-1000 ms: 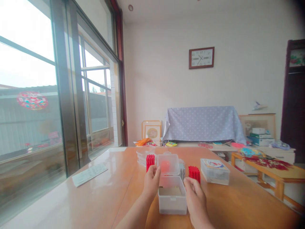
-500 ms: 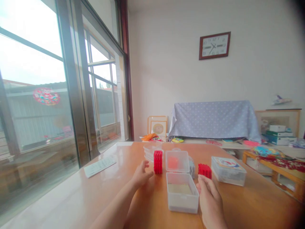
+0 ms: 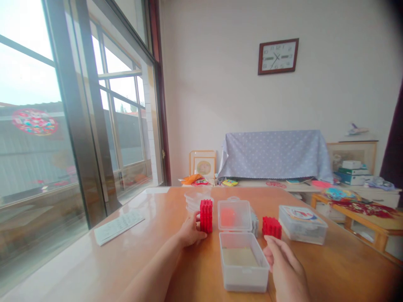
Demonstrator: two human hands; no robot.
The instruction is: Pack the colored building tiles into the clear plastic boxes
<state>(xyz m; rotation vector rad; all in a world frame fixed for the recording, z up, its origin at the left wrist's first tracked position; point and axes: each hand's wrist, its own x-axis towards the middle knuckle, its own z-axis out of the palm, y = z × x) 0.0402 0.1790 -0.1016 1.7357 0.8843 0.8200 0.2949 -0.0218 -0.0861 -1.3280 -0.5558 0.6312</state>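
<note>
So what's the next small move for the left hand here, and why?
Probably lift the tall red block and carry it over the open clear box: the left hand grips it, the box stands open beside it, and the right hand rests at the box's side.

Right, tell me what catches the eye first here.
Two bright red pieces on the wooden table: a tall red block stack that the left hand grips, and a lower red block right of the raised lid. Between them, nearer the camera, sits an open clear box, the right hand open beside its right wall.
</note>
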